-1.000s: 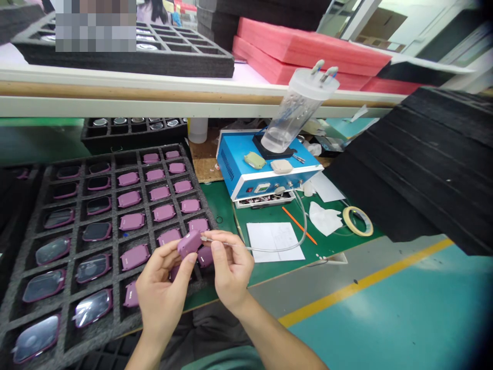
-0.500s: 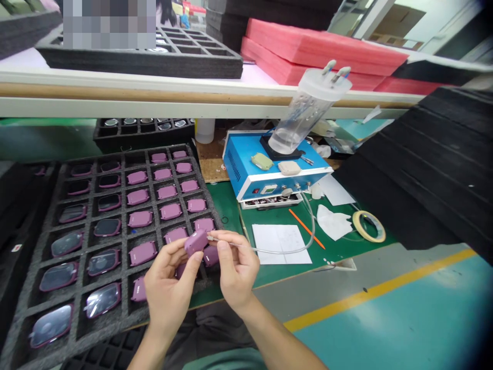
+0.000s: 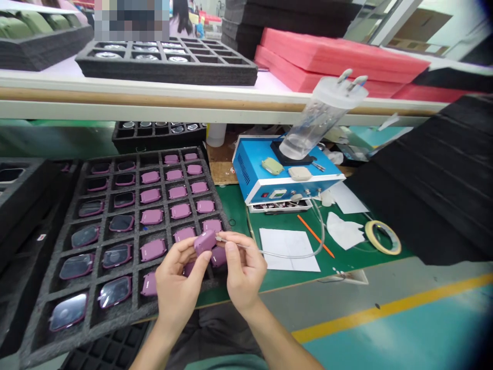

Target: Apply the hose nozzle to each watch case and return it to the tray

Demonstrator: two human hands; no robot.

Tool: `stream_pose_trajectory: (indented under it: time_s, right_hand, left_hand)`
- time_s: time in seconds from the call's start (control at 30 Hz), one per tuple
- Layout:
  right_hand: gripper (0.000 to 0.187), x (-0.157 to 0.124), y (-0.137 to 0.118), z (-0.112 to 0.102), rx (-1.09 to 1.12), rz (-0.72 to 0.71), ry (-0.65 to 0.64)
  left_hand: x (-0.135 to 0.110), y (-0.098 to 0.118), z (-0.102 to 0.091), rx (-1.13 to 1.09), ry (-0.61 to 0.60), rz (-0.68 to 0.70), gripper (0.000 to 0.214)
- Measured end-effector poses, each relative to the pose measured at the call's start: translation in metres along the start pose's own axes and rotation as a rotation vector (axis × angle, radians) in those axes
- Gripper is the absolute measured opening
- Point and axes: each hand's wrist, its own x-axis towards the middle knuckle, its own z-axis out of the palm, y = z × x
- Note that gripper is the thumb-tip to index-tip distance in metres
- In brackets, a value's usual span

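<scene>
My left hand point(image 3: 177, 280) is closed on a purple watch case point(image 3: 204, 242), thumb on its near side and fingers behind. Pinched in my right hand point(image 3: 245, 270) is a clear thin tube point(image 3: 283, 255) with a small metal tip point(image 3: 220, 238). That tip is at the right side of the watch case; I cannot tell whether it touches. The tube curves back to a blue box-shaped machine point(image 3: 252, 169). Under and left of my hands lies a black foam tray point(image 3: 135, 277) with purple watch cases in its compartments, some showing dark glass faces, others their backs.
A clear cylinder point(image 3: 308, 123) stands on the machine beside a green case point(image 3: 272, 165) and a beige case point(image 3: 300, 173). White paper point(image 3: 288, 249), an orange stick point(image 3: 316, 236) and a tape roll point(image 3: 382, 237) lie on the green bench. A shelf point(image 3: 215, 114) crosses above; black foam sheets point(image 3: 427, 180) lean at right.
The camera view has shifted, so everything sits slightly farther right and lower. Both hands keep the same hold on the watch case and the tube.
</scene>
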Motion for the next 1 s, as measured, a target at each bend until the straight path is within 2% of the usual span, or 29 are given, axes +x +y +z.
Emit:
stream_pose_trajectory:
  time_s: [0.17, 1.0]
  right_hand:
    - [0.014, 0.0019, -0.0005, 0.0016, -0.018, -0.016, -0.001]
    - [0.017, 0.0041, 0.0008, 0.0022, 0.053, -0.028, -0.011]
  left_hand:
    - [0.0008, -0.0005, 0.0003, 0.017, 0.025, -0.006, 0.037]
    - [0.0016, -0.0003, -0.0010, 0.021, -0.003, 0.053, 0.030]
